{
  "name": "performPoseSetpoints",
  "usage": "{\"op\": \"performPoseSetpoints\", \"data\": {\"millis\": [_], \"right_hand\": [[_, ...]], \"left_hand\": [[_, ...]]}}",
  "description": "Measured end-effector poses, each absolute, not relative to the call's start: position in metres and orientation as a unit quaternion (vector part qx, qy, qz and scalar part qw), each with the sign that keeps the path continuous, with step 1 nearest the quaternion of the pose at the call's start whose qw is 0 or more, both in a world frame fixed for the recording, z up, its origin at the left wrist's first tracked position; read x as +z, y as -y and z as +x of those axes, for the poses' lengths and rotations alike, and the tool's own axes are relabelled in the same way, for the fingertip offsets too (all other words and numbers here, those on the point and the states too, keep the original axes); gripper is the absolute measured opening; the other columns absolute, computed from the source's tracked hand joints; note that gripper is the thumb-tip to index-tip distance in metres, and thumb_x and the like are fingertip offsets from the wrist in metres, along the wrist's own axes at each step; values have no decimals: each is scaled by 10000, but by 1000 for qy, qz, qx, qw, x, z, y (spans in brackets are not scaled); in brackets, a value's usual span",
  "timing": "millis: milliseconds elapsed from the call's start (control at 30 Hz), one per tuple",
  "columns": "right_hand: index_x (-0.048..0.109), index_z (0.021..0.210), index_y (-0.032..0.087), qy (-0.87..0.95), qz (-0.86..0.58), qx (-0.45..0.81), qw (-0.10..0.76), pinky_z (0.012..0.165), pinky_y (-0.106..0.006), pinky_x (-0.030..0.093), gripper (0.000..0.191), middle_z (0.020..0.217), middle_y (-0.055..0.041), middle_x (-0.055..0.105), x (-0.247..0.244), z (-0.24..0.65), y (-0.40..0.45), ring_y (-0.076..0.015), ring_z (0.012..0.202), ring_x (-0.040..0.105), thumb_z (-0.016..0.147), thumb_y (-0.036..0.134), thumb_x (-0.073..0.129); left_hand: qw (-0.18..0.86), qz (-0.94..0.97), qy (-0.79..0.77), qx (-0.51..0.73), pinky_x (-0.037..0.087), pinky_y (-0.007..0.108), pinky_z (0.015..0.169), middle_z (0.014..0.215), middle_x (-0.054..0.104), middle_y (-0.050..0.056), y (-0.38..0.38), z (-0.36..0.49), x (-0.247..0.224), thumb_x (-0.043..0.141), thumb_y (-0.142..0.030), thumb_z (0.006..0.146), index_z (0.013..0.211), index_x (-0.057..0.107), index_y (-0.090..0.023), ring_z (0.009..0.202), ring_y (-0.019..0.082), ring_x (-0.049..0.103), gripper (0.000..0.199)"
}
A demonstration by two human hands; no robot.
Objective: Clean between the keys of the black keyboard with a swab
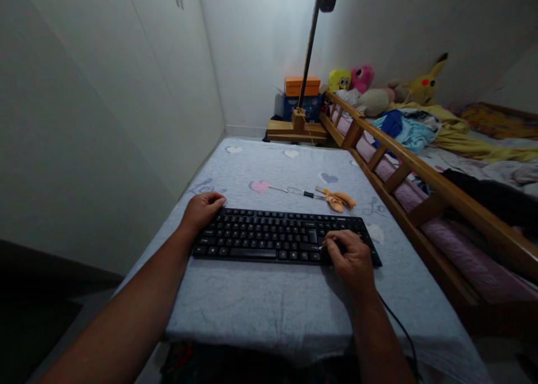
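A black keyboard (260, 235) lies flat on the cloth-covered table in front of me. At its upper left corner, my left hand (205, 209) is closed with the thumb and fingers on the edge. My right hand (349, 252) is over the right end of the keys, fingers pinched. A small light tip shows by the fingertips, but I cannot make out what it belongs to. Beyond the keyboard lie pliers with orange handles (339, 200), a thin tool with a black collar (309, 194) and a slim pale stick (278, 189).
A wooden bed rail (424, 176) runs along the table's right side, with clothes and plush toys behind it. White cabinet doors (126, 92) stand at left. A wooden lamp base (297, 129) is past the far edge. A black cable (399, 322) trails at right.
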State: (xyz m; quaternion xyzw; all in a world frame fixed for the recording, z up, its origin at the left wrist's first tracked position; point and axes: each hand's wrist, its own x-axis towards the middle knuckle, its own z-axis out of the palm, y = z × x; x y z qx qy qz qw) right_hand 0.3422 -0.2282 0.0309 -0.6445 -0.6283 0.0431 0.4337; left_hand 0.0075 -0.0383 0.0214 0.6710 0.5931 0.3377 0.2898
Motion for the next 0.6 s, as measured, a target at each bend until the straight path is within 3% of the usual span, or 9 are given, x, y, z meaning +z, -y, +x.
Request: {"op": "performPoseSetpoints", "data": {"millis": [200,600], "right_hand": [[636,738,223,628,-641,70,435,765,-365,442,122,727,-18,661,32,341,229,-202,756,603,834,227,561],[681,819,214,618,-647,57,443,787,-369,448,117,821,-34,695,28,343,226,-202,796,617,869,247,581]], "left_hand": [[294,669,-593,338,469,305,686,720,711,38,37,7,20,607,-490,688,751,715,-169,702,212,634,345],[284,678,-594,326,469,314,686,731,718,37,36,7,18,590,-489,705,792,717,-162,702,217,638,362]]}}
